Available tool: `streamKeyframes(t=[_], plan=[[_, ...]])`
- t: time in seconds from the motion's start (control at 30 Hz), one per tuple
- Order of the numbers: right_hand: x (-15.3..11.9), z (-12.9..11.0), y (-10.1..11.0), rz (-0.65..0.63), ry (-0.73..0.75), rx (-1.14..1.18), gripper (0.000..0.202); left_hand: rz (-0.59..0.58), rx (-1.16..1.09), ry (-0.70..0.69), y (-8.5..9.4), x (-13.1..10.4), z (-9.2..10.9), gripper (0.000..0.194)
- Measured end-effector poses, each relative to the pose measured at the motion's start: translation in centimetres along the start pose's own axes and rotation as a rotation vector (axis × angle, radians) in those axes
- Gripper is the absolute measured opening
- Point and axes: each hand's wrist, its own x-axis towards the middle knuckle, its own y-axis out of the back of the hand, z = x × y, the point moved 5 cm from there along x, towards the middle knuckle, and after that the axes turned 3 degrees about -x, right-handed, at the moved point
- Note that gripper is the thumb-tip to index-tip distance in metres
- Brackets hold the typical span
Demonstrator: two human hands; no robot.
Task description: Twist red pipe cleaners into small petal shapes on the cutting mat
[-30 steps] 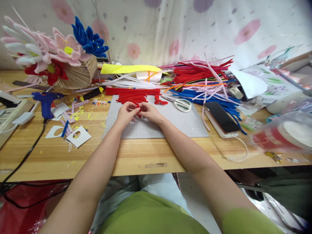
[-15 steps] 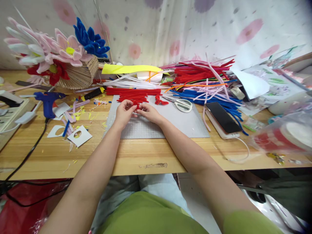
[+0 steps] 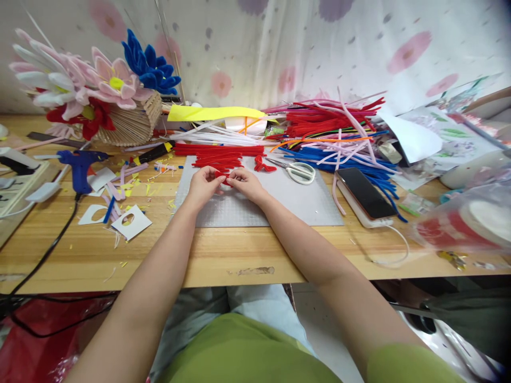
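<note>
Between my fingertips, over the grey cutting mat (image 3: 299, 205), is a small red fuzzy piece (image 3: 222, 178). My left hand (image 3: 205, 186) pinches its left side, and my right hand (image 3: 246, 184) pinches its right side. Just beyond my hands lie short red pipe cleaners (image 3: 217, 159), with a row of longer red ones (image 3: 223, 150) behind. A bent red piece (image 3: 264, 164) rests right of them, beside white-handled scissors (image 3: 300, 173).
A blue glue gun (image 3: 81, 169), paper scraps (image 3: 131, 222) and a basket of fuzzy flowers (image 3: 131, 119) are at the left. Coloured pipe cleaners (image 3: 331, 119) pile up at the back right, near a phone (image 3: 366, 192) and a bagged cup (image 3: 459, 226).
The red piece between my fingertips has shifted slightly and shows a different shape. My fingers have moved a little around it, both still pinching.
</note>
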Motion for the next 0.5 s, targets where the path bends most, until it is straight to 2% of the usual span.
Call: streamKeyframes(t=[0.13,0.27,0.37,0.5], plan=[[-0.2,-0.4,0.0,0.111,0.038,-0.095,0.013,0.036,-0.065,0.039,-0.1,-0.2,0.0,0.023],[0.0,-0.4,-0.4,0.119,0.064,-0.152,0.016,0.013,-0.236,0.15,-0.7,-0.5,-0.6,0.024],[0.2,-0.1,-0.7,0.097,0.082,-0.175,0.016,0.034,-0.255,0.126,-1.0,-0.6,-0.7,0.026],[-0.1,-0.1,-0.7,0.154,0.117,-0.211,0.016,0.113,-0.219,0.114,-0.8,-0.6,-0.8,0.027]])
